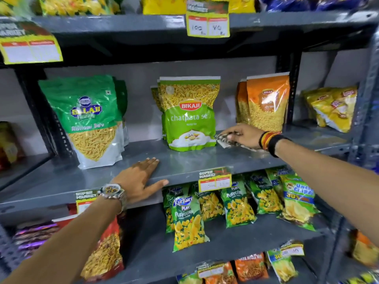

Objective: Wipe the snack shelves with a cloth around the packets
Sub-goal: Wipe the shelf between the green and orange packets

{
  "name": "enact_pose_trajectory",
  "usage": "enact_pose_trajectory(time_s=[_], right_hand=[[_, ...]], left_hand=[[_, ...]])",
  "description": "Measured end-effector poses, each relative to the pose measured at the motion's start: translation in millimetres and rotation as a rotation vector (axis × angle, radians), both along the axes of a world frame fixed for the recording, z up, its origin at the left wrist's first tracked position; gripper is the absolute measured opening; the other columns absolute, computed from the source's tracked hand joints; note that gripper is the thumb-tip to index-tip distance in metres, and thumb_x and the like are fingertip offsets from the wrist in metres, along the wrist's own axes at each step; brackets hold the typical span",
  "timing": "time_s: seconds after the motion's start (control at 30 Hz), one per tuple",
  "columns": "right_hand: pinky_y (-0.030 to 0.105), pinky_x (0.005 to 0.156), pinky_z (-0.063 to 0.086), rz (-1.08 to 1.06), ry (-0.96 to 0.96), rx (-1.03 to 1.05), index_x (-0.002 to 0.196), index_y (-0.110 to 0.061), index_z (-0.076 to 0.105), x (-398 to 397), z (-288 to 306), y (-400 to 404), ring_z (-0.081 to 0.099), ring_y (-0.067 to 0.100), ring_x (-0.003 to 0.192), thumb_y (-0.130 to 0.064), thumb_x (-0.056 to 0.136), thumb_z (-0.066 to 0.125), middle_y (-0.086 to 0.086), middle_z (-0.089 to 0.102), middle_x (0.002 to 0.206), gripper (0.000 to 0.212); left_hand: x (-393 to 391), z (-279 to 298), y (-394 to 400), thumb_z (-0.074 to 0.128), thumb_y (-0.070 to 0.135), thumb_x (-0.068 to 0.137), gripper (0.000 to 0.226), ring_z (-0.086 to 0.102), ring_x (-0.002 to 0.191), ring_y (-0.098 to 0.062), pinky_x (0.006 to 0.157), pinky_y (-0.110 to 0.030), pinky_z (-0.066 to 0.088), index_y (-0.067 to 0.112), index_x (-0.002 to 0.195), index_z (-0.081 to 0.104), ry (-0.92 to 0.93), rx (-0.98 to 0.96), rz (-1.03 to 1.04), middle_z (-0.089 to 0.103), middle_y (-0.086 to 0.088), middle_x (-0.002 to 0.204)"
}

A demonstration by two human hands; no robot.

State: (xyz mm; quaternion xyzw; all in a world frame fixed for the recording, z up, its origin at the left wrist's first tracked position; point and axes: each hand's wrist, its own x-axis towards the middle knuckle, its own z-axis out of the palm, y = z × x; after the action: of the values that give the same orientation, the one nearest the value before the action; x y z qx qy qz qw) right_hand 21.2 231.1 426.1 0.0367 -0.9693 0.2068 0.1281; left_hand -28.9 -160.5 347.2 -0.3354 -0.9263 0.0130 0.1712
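Observation:
A grey metal shelf [205, 160] at chest height carries three upright groups of packets. My right hand [244, 134] presses a patterned cloth [224, 141] flat on the shelf between the green Bikaji packet [189, 113] and the orange packets [266, 103]. The cloth touches the Bikaji packet's lower right corner. My left hand [139, 179] lies flat on the shelf's front edge, fingers spread, holding nothing, just right of the green Balaji packet [90, 121].
Price tags [214, 179] hang from the shelf edges. Puffcorn packets [188, 220] lean on the shelf below, with red and purple packets to their left. Yellow packets [332, 107] sit in the bay at the right. A dark upright post [287, 78] stands behind the orange packets.

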Motion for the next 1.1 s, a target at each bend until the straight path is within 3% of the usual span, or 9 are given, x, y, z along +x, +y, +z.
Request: enact_pose_trajectory(time_s=[0.07,0.23,0.33,0.4,0.57,0.73,0.9,1.0,1.1], right_hand=[[0.034,0.106,0.038,0.033,-0.002,0.024,0.13,-0.026,0.06,-14.4,-1.4,2.4,0.049,0.027,0.128,-0.027,0.1,0.048,0.006,0.054,0.139,0.033],[0.03,0.092,0.044,0.119,-0.049,0.154,0.125,-0.031,0.063,-53.8,-10.6,8.4,0.058,0.026,0.119,-0.026,0.099,0.049,0.004,0.062,0.13,0.031],[0.045,0.093,0.047,0.189,-0.07,0.163,0.124,-0.033,0.063,-75.3,-24.9,23.7,0.062,0.035,0.107,-0.025,0.099,0.048,0.01,0.068,0.107,0.031],[0.044,0.091,0.047,0.244,-0.083,0.123,0.127,-0.031,0.062,-79.4,-30.7,31.5,0.062,0.037,0.102,-0.022,0.1,0.046,0.002,0.064,0.091,0.033],[0.057,0.108,0.031,0.346,-0.082,0.104,0.125,-0.039,0.06,-63.8,-31.4,48.2,0.051,0.017,0.114,-0.033,0.099,0.047,-0.007,0.053,0.106,0.03],[0.022,0.095,0.042,0.563,-0.173,0.052,0.123,-0.039,0.061,24.7,-29.5,70.8,0.052,-0.002,0.101,-0.032,0.099,0.048,-0.009,0.053,0.109,0.028],[0.035,0.101,0.041,0.372,-0.102,-0.146,0.127,-0.033,0.061,6.5,6.3,80.6,0.054,0.008,0.107,-0.025,0.1,0.048,-0.01,0.056,0.121,0.031],[0.025,0.097,0.04,0.284,-0.097,-0.034,0.126,-0.025,0.063,-36.7,-1.9,50.3,0.057,0.016,0.115,-0.019,0.099,0.049,-0.004,0.062,0.127,0.031],[0.036,0.097,0.047,0.225,-0.088,0.015,0.118,-0.029,0.069,-71.5,-21.4,24.2,0.061,0.024,0.116,-0.018,0.097,0.047,0.002,0.068,0.125,0.032]], left_hand=[[8.3,-1.1,23.9,0.015,0.09,0.082,0.105,0.035,0.149,-0.021,0.122,-0.039,0.03,0.019,0.159,0.027,-0.002,0.022,0.004,0.034,-0.002,0.164],[33.5,1.1,115.9,0.005,0.094,0.075,0.115,0.031,0.151,-0.021,0.121,-0.039,0.03,0.018,0.16,0.025,-0.028,0.014,-0.055,0.028,-0.003,0.166],[35.4,1.5,149.7,0.011,0.092,0.077,0.111,0.03,0.151,-0.022,0.12,-0.039,0.029,0.019,0.16,0.024,-0.022,-0.007,-0.036,0.027,-0.001,0.167],[31.9,-3.7,156.4,0.025,0.087,0.085,0.1,0.03,0.151,-0.021,0.12,-0.039,0.029,0.021,0.16,0.024,-0.028,0.007,-0.013,0.027,0.0,0.167],[30.2,-9.0,155.9,0.028,0.084,0.086,0.097,0.029,0.152,-0.019,0.122,-0.041,0.031,0.022,0.159,0.026,-0.025,0.028,0.007,0.029,0.001,0.166],[32.8,-6.4,158.4,0.029,0.083,0.087,0.095,0.028,0.152,-0.018,0.121,-0.036,0.027,0.022,0.159,0.026,-0.026,0.032,0.011,0.029,0.002,0.166],[35.7,-3.3,159.7,0.027,0.085,0.086,0.097,0.029,0.152,-0.018,0.121,-0.04,0.032,0.022,0.159,0.026,-0.045,0.04,0.027,0.029,0.003,0.166],[38.4,-3.2,158.4,0.028,0.086,0.086,0.097,0.027,0.152,-0.018,0.121,-0.043,0.032,0.023,0.16,0.024,-0.063,0.045,0.038,0.027,0.004,0.167],[39.1,-4.5,157.7,0.029,0.085,0.087,0.095,0.025,0.153,-0.017,0.122,-0.042,0.031,0.024,0.161,0.022,-0.07,0.048,0.04,0.024,0.005,0.167]])
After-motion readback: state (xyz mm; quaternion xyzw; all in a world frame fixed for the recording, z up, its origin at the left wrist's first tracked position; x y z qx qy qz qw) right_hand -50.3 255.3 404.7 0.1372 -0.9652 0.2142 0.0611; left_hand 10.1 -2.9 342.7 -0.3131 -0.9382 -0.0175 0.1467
